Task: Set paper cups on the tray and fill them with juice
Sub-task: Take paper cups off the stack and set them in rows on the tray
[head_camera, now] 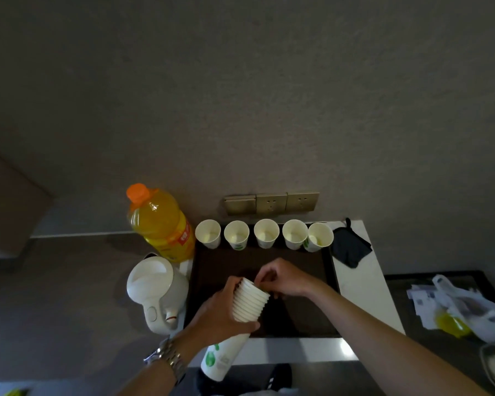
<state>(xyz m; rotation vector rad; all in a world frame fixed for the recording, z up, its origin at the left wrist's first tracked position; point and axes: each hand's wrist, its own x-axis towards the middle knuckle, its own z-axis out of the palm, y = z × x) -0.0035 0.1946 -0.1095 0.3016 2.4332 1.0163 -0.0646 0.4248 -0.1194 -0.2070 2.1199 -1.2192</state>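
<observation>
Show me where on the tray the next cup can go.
Free: the dark tray floor between the five-cup back row and the hands, and its right side. Crowded: the back edge, and the front left where the left hand grips the white cup stack.

Two bare forearms reach in from five and seven o'clock, meeting at centre. The left hand (pixel 220 307), a metal watch (pixel 166 357) on its wrist, curls in a grip. The right hand (pixel 280 278) pinches with its fingertips (pixel 258 281).

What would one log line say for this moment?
left hand: holds cup stack | right hand: pinches top cup | tray: five cups | juice bottle: capped
</observation>
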